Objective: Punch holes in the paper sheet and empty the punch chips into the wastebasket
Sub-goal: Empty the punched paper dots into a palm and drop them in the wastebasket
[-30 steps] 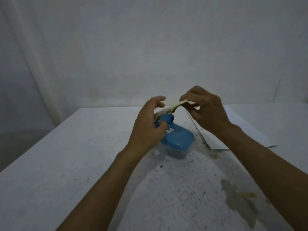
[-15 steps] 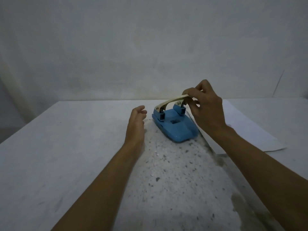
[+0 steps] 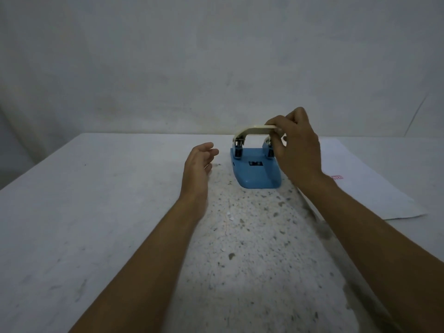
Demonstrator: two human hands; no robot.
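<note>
Pinching the cream handle (image 3: 255, 129) of the blue hole punch (image 3: 255, 173), the right hand (image 3: 298, 150) has its fingers curled closed around the handle's right end, and the handle stands raised. The left hand (image 3: 198, 169) hovers just left of the punch, fingers loosely spread and holding nothing. The punch sits upright on the white table (image 3: 96, 212), toward the far middle, with its front slot facing the near side and no paper in it.

One paper sheet (image 3: 370, 188) lies flat to the right of the punch, partly behind the right forearm, and no holes can be made out in it from here. Judging by that, the punching looks not yet done, and the sheet would have to be slid into the slot first. A few pale specks (image 3: 229, 216) on the table near the punch may be loose chips, though that is uncertain. No wastebasket is in view, so the emptying step seems wholly ahead.

Counted: one punch, one sheet, two hands, one table.
</note>
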